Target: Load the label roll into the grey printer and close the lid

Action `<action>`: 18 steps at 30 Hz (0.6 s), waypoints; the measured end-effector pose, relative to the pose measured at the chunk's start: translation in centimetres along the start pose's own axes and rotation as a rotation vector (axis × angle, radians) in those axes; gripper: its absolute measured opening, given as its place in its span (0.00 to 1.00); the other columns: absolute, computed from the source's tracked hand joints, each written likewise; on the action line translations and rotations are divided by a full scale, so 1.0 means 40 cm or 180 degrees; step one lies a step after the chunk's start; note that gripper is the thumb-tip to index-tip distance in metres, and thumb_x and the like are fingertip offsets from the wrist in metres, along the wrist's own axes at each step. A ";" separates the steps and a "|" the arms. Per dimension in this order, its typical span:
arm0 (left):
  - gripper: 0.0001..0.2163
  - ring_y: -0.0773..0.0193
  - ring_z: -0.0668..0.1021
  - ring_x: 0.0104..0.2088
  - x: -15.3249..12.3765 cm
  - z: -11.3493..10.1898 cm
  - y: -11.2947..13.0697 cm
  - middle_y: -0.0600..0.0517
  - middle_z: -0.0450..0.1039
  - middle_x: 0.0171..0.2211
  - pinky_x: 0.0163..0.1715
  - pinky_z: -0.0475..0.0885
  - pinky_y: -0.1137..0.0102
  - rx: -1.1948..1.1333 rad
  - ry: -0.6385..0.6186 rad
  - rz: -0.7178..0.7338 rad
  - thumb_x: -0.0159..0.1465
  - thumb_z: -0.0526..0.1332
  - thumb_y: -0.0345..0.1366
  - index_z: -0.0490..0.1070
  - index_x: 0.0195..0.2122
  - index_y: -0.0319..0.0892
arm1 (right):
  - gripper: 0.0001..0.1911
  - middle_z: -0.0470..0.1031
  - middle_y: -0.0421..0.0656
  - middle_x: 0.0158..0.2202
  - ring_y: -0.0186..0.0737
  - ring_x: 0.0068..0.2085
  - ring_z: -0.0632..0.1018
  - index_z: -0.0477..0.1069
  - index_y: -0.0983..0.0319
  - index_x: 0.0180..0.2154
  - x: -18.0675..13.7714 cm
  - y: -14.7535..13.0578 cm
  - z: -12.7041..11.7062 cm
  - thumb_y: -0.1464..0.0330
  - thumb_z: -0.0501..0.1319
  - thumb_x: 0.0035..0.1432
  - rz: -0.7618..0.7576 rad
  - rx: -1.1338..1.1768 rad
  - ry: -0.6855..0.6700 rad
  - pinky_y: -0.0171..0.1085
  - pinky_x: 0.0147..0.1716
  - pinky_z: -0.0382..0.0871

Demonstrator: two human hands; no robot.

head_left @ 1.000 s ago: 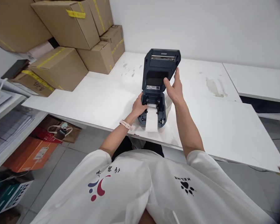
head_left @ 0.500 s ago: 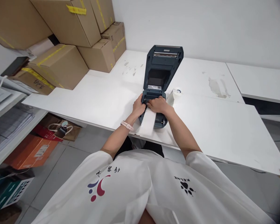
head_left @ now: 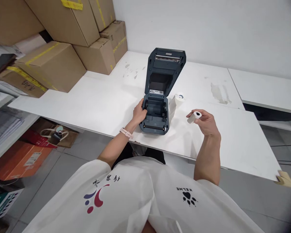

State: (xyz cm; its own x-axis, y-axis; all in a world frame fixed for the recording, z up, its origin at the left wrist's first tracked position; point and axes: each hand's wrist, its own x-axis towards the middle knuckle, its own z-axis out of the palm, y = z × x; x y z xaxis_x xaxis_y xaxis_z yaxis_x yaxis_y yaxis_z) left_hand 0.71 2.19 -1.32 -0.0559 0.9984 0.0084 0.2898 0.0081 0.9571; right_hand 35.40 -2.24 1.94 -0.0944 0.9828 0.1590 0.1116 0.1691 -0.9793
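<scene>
A dark label printer (head_left: 157,100) stands on the white table with its lid raised and its inner bay bare. My left hand (head_left: 138,112) grips the printer's left side, thumb over the rim. Out to the right of the printer, my right hand (head_left: 206,122) holds a small roll of white label paper (head_left: 194,117) above the table, its hollow core facing up. Another white paper roll (head_left: 178,99) lies just behind and right of the printer, with a strip of paper trailing from it toward the printer's side.
Cardboard boxes (head_left: 55,64) with yellow tape are stacked on the table's left part, against the wall. The white table (head_left: 106,103) has worn patches. Its front edge runs close to my body. An orange box (head_left: 21,158) sits low at the left.
My right hand has come out of the printer and moved right, now with the small paper roll. The white strip hanging over the printer's front is gone. My left hand stays on the printer.
</scene>
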 end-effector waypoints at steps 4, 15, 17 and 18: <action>0.42 0.47 0.67 0.71 0.006 0.004 -0.008 0.46 0.65 0.70 0.72 0.59 0.52 -0.0063 0.0026 -0.0005 0.51 0.59 0.24 0.59 0.72 0.42 | 0.23 0.85 0.45 0.44 0.49 0.45 0.83 0.78 0.52 0.42 0.017 0.090 0.006 0.55 0.78 0.43 0.0309 -0.0081 0.0217 0.50 0.47 0.77; 0.43 0.47 0.68 0.70 0.003 0.003 -0.004 0.46 0.67 0.69 0.72 0.59 0.53 -0.0157 0.0106 -0.0023 0.49 0.59 0.23 0.62 0.71 0.41 | 0.40 0.76 0.52 0.61 0.51 0.65 0.74 0.70 0.54 0.55 0.160 0.143 -0.021 0.53 0.77 0.41 0.0376 -0.0164 0.0516 0.55 0.66 0.64; 0.43 0.48 0.68 0.70 0.008 0.005 -0.011 0.47 0.67 0.69 0.72 0.59 0.54 -0.0204 0.0109 -0.0006 0.49 0.59 0.23 0.62 0.70 0.42 | 0.45 0.73 0.52 0.63 0.51 0.65 0.73 0.68 0.55 0.58 0.221 0.140 -0.017 0.56 0.78 0.37 0.0443 -0.0494 0.0363 0.55 0.66 0.63; 0.43 0.48 0.69 0.70 0.010 0.007 -0.016 0.47 0.68 0.68 0.72 0.60 0.54 -0.0218 0.0128 0.0032 0.49 0.59 0.23 0.63 0.70 0.42 | 0.46 0.74 0.52 0.62 0.52 0.63 0.74 0.68 0.56 0.58 0.250 0.139 -0.009 0.58 0.78 0.36 0.0522 -0.0672 0.0230 0.56 0.64 0.65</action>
State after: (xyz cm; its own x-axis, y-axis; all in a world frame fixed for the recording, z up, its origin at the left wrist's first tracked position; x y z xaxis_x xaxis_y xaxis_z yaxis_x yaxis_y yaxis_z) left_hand 0.77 2.59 -1.99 -0.0920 0.9953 0.0285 0.2247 -0.0071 0.9744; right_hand 35.43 8.57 -1.89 0.0119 0.9998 0.0165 0.3240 0.0118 -0.9460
